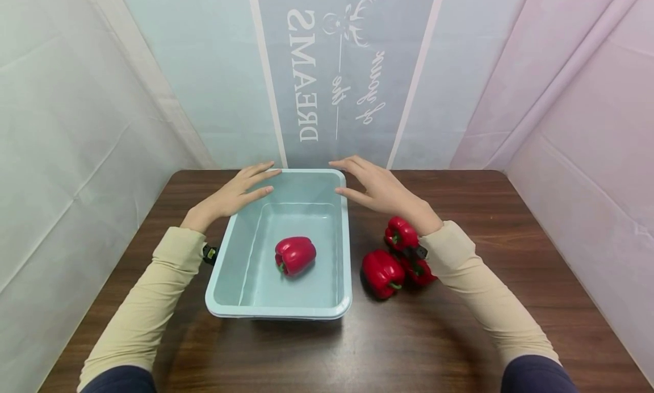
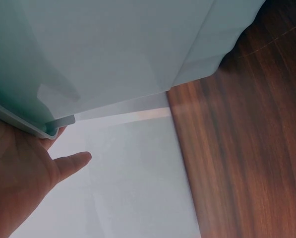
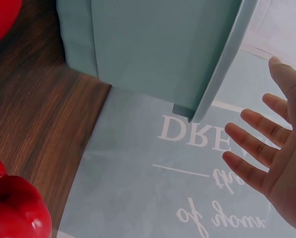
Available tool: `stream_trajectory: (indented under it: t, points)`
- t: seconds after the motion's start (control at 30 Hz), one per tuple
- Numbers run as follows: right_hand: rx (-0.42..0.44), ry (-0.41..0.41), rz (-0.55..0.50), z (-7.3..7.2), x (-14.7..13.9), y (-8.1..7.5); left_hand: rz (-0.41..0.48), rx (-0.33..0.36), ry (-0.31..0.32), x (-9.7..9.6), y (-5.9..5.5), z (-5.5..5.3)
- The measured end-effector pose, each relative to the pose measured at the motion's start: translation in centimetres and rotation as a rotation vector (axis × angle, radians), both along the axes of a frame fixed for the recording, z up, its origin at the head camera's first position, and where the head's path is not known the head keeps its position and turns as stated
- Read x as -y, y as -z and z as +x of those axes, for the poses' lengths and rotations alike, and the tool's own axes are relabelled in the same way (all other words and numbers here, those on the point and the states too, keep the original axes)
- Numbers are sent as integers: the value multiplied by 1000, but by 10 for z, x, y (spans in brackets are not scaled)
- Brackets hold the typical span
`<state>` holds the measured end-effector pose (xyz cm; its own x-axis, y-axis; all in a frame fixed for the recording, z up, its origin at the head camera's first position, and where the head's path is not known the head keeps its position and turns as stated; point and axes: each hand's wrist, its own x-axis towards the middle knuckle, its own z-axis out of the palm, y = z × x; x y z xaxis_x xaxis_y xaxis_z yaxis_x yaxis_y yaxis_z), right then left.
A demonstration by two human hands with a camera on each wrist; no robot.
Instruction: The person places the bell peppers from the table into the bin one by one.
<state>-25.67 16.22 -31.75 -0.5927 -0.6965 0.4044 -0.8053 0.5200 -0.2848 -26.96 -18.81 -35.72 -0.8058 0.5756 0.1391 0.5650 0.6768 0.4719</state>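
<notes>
A pale blue plastic basin (image 1: 278,311) stands on the table with one red bell pepper (image 1: 296,255) lying on its floor. My left hand (image 1: 240,189) is over the basin's far left corner, fingers extended and thumb spread apart. In the left wrist view the left hand (image 2: 24,173) appears right at the rim, partly hidden behind it. At the far right corner my right hand (image 1: 380,187) reaches in with straight fingers, holding nothing. The right wrist view shows the right hand (image 3: 274,144) with spread fingers, apart from the basin wall (image 3: 162,44).
Right of the basin, several red bell peppers (image 1: 382,275) sit grouped below the right wrist, one partly hidden by the sleeve (image 1: 449,251). The dark wooden table (image 1: 409,347) ends at a printed grey-blue curtain (image 1: 352,97), with white cloth (image 1: 66,115) along the sides.
</notes>
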Motion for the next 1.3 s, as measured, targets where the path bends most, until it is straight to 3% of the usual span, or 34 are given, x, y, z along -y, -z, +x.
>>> stream_trajectory:
  t: [1.3]
  points:
    - [-19,35,9,9,-10,7,22,-1,12,2,4,0]
